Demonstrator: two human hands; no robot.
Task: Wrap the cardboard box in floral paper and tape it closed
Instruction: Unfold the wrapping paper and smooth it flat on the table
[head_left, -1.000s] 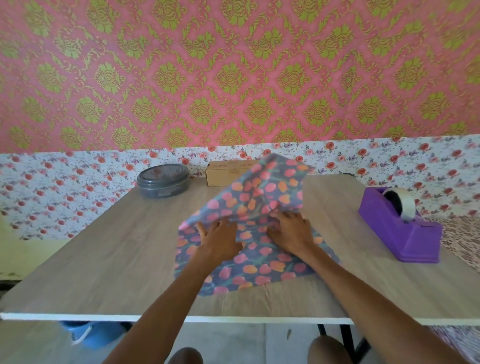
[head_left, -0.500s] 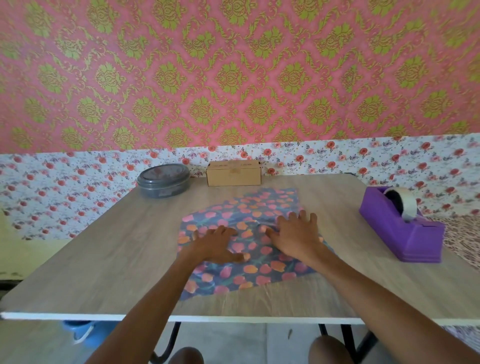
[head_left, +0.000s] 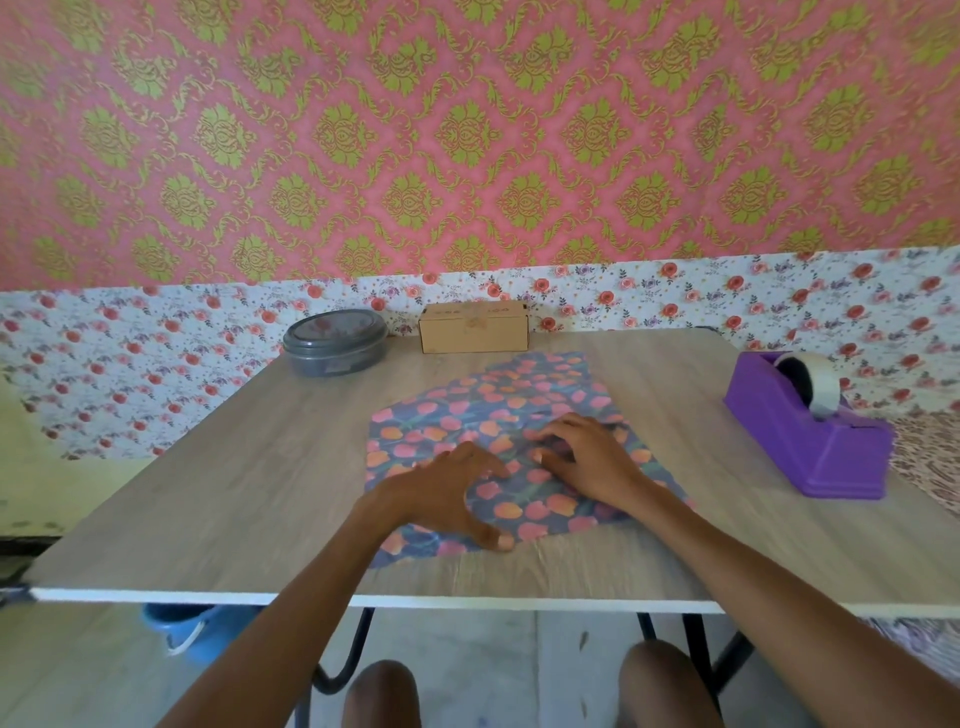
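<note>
The person sat at the tabletop (head_left: 208, 493) with both bare arms stretched forward and both hands down on the floral paper (head_left: 519, 400). The sheet, dark blue with pink and orange blooms, lay flat on the wood under the hands, skewed against the tabletop's near edge.

The left hand (head_left: 447, 493) was released and held nothing. Its fingers were spread and a little arched, their tips pressing the sheet, and the thumb reached toward the paper's near edge. Just to the right of it, and apart from it, the right hand (head_left: 587, 457) also lay released on the paper. Its fingers were loosely bent with their tips touching the print, though motion blur hid exactly how they sat. Neither hand pinched or lifted any part of the sheet.

The cardboard box (head_left: 474, 327) stood well beyond both hands, past the far end of the paper at the back edge of the tabletop by the wall. It was bare and apart from the sheet. Beyond the left hand and off to its left, beside the box, sat a round grey container (head_left: 335, 342) with its lid on.

Well out to the right of the right hand, a purple tape dispenser (head_left: 810, 441) rested on the tabletop, clear of the paper, with a roll of tape (head_left: 818, 384) seated in its far end.

Below the left forearm, under the tabletop, part of a blue tub (head_left: 192, 631) showed on the floor.
</note>
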